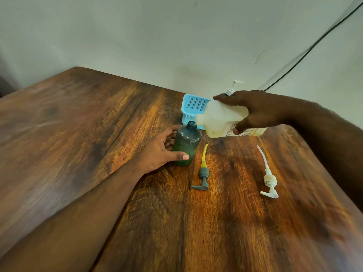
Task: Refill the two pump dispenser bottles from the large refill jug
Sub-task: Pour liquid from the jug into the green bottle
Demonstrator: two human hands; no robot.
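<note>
A dark green bottle (186, 144) stands upright on the wooden table (78, 134) with its pump off and its neck open. My left hand (163, 152) wraps around its left side. My right hand (257, 110) holds the large whitish refill jug (222, 118) tipped sideways, its mouth touching the green bottle's neck. Yellowish liquid shows inside the jug. A grey pump with a yellow tube (203, 171) lies just right of the bottle. A white pump with its tube (269, 177) lies farther right. Behind my right hand, only the white pump top of another bottle (233, 88) shows.
A light blue perforated basket (191, 108) sits behind the green bottle near the wall. A dark cable (314, 46) runs diagonally down the wall at the right. The table's right edge curves close to the white pump.
</note>
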